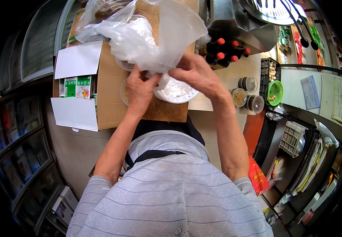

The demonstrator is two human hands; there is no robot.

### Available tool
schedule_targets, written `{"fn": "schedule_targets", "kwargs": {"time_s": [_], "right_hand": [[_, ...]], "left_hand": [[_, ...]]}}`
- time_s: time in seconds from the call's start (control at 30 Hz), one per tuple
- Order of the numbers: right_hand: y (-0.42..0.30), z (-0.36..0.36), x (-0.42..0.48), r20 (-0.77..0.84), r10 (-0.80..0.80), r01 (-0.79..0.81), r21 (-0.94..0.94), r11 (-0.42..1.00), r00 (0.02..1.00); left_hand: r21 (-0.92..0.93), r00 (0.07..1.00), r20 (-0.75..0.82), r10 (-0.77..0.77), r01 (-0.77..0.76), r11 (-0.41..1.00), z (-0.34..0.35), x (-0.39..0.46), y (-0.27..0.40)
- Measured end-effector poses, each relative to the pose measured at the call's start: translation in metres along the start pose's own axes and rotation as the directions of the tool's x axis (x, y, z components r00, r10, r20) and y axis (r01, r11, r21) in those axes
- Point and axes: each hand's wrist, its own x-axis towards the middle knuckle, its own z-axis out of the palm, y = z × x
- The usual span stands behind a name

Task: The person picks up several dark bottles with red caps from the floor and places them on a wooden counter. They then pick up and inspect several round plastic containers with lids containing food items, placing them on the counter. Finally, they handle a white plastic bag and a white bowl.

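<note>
A bunched translucent plastic bag (147,50) hangs between my hands above a wooden table (166,111). My left hand (141,89) grips its gathered lower edge with thumb and fingers. At the bag's right side is my right hand (193,72), its fingers curled against the film; whether they pinch it is unclear. Below the hands sits a white perforated plastic basket (182,99) with white contents, partly hidden by the right hand. Round clear containers (124,92) show in part at the left, behind the left hand and the bag.
An open cardboard box (108,89) with green-and-white packets stands left. Dark bottles with red caps (220,55) and lidded jars (239,97) are at the right, near a green basket (275,93) and a black crate (264,72). More plastic bags (91,26) lie at the back left.
</note>
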Motion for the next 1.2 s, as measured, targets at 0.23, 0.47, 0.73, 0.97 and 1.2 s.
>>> {"fn": "schedule_targets", "kwargs": {"time_s": [0.23, 0.47, 0.73, 0.97, 1.2], "right_hand": [[0.064, -0.020, -0.007, 0.035, 0.076, 0.013, -0.962, 0.274, 0.996], [0.160, -0.013, 0.007, 0.111, -0.020, 0.113, -0.991, 0.077, 0.994], [0.111, -0.017, 0.004, -0.010, 0.050, -0.031, -0.896, 0.444, 0.999], [0.037, -0.012, -0.032, -0.173, 0.026, 0.019, 0.252, 0.968, 0.985], [0.076, -0.036, -0.047, -0.153, 0.118, -0.042, 0.429, 0.902, 0.981]], "left_hand": [[-0.235, 0.985, -0.174, 0.014, -0.055, 0.970, -0.015, -0.001, 0.015], [-0.330, 0.981, -0.195, 0.024, -0.089, 0.940, -0.020, -0.006, 0.028], [-0.337, 0.990, -0.136, 0.048, -0.091, 0.937, -0.026, -0.013, 0.030], [-0.131, 0.914, 0.406, 0.002, 0.055, 0.990, -0.024, -0.026, 0.035], [0.153, 0.732, 0.677, 0.070, -0.233, 0.960, 0.000, -0.027, 0.011]]}}
